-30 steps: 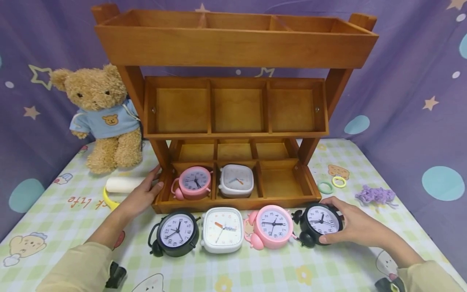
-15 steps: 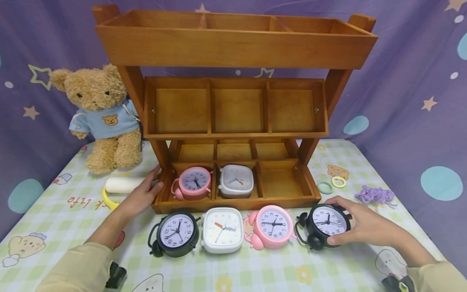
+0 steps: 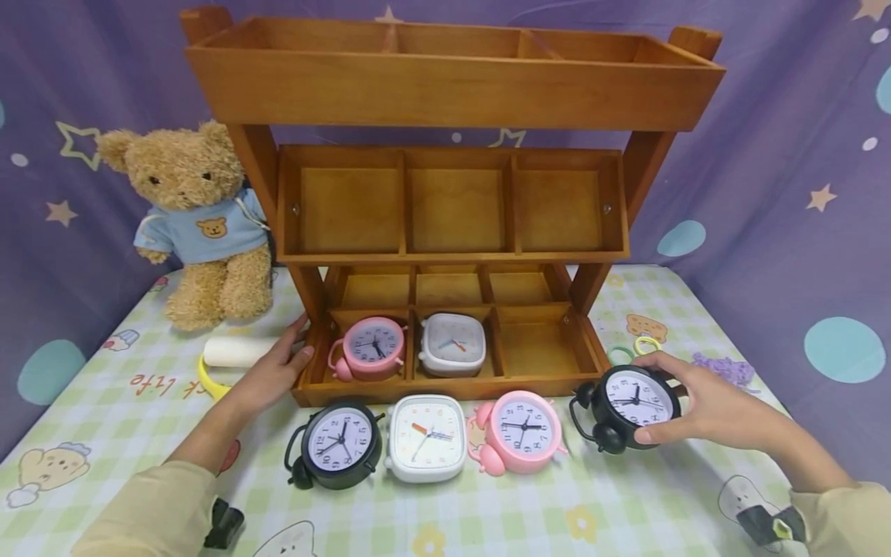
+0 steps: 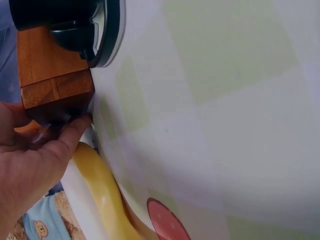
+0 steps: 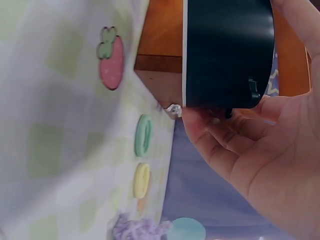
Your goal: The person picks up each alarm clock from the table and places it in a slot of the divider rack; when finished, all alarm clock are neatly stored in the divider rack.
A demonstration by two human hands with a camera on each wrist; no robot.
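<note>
Pinching a black round twin-bell alarm clock [image 3: 640, 396] in the right grip [image 3: 713, 406] at the right of the frame, setting the thumb against the lower rim and the fingers along the upper one. Facing the dial up toward the head camera and pointing bells and wire handle left, toward the pink round alarm clock [image 3: 527, 432] at lower centre; being unable to tell about contact with the checked cloth-covered worktop [image 3: 515, 514]. Resting the left grip [image 3: 274, 373] against the left end of the brown wooden three-tier shelf [image 3: 452, 97], spreading thumb from forefinger, probably for steadying. For handling the clock well, squeezing across the rigid casing and sparing the thin handle; pressing firmly enough to stop the smooth curve rolling; leaving the dial uncovered; swinging the bells clear of the pink neighbour and the shelf's lower right corner; avoiding the mint-green ring [image 5: 138, 137] and pale yellow ring [image 5: 137, 183]; bracing only lightly at left, so as not to jolt the pink clock [image 3: 373, 350] and white square clock [image 3: 453, 344] lying in the bottom tier.
</note>
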